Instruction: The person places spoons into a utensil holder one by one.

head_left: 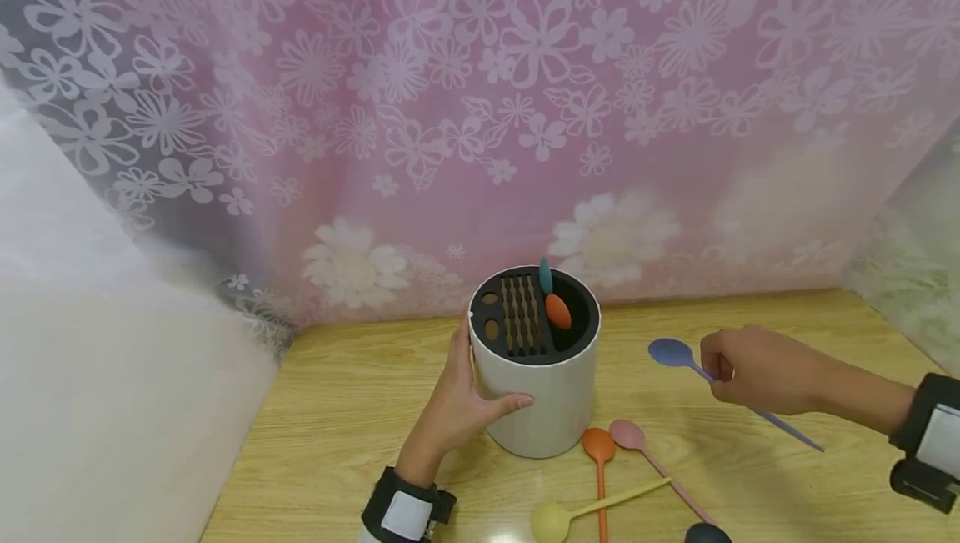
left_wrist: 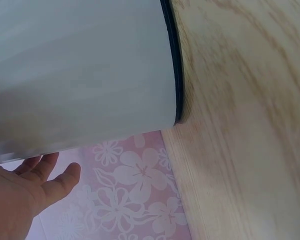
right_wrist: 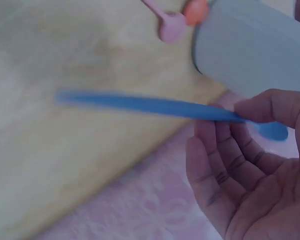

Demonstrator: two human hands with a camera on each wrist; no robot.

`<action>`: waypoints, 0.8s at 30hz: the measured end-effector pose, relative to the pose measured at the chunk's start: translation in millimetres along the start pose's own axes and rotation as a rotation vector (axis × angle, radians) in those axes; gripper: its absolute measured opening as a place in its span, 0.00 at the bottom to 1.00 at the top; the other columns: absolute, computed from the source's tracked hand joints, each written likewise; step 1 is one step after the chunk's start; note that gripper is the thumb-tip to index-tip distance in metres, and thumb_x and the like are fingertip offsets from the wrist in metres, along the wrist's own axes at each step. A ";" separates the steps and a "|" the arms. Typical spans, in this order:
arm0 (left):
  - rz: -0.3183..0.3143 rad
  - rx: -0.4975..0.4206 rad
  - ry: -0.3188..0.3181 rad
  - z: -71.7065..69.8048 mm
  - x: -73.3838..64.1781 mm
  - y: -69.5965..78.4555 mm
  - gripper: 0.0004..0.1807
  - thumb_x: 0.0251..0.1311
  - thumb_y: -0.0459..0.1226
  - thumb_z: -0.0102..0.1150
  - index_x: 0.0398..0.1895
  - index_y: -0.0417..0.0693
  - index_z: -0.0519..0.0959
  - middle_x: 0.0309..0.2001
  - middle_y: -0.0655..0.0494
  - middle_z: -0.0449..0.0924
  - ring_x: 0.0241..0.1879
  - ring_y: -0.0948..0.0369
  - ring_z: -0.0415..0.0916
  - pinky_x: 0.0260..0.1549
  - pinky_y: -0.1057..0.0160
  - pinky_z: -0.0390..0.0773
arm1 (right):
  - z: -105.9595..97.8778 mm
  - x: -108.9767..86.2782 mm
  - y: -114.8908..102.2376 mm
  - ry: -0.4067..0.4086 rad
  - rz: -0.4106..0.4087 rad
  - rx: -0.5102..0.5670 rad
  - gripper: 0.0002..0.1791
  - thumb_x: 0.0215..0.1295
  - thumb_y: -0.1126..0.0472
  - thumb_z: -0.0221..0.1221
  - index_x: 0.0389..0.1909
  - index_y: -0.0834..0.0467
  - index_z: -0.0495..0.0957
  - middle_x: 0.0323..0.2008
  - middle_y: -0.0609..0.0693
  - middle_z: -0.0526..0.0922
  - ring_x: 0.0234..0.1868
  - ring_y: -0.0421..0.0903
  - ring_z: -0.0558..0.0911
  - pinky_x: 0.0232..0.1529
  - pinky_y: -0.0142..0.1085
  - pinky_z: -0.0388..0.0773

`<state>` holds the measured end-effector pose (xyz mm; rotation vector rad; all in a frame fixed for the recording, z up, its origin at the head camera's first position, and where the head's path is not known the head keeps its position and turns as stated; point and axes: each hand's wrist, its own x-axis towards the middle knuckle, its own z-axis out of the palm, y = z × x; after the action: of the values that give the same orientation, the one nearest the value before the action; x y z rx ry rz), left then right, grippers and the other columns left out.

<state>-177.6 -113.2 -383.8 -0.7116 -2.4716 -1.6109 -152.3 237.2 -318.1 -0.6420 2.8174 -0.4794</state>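
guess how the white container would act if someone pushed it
The white container would probably slide before tipping, as it stands upright and looks broad for its height. Its wall looks smooth and curved, so it may feel somewhat slippery. If knocked onto its side, it seems apt to roll, given its cylindrical shape.

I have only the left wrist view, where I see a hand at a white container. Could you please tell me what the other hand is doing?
Observer: The right hand holds a blue spoon by its handle.
Operator: Thank you. Is there anything inside the white container?
Observer: Yes, an orange utensil and a teal utensil show at its open top.
Operator: And on the table, does any thing lie across another?
Observer: Yes, a yellow spoon lies across the handle of an orange spoon.
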 end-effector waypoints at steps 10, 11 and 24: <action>-0.005 0.006 0.000 -3.0 2.2 2.0 0.65 0.34 0.49 0.73 0.70 0.66 0.34 0.66 0.50 0.50 0.61 0.57 0.52 0.57 0.37 0.58 | -55.2 13.6 -36.9 0.150 -0.115 -0.028 0.05 0.57 0.59 0.59 0.24 0.48 0.73 0.22 0.39 0.77 0.23 0.33 0.73 0.22 0.35 0.74; -0.005 0.007 -0.003 -3.5 2.7 2.5 0.65 0.34 0.49 0.73 0.70 0.66 0.34 0.66 0.50 0.50 0.61 0.57 0.52 0.57 0.37 0.58 | -60.1 16.3 -42.4 0.164 -0.124 -0.022 0.05 0.56 0.60 0.59 0.24 0.48 0.73 0.22 0.39 0.78 0.24 0.34 0.74 0.24 0.36 0.75; 0.006 -0.005 0.004 1.5 2.7 -8.9 0.66 0.31 0.52 0.73 0.70 0.64 0.34 0.66 0.53 0.49 0.61 0.57 0.52 0.55 0.36 0.60 | -106.0 48.5 -93.2 0.238 -0.031 0.121 0.07 0.56 0.53 0.60 0.31 0.52 0.79 0.29 0.47 0.84 0.34 0.42 0.78 0.36 0.45 0.78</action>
<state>-183.7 -113.9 -391.1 -0.7155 -2.4612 -1.6157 -188.4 164.0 -193.2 -0.6439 2.9715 -0.7729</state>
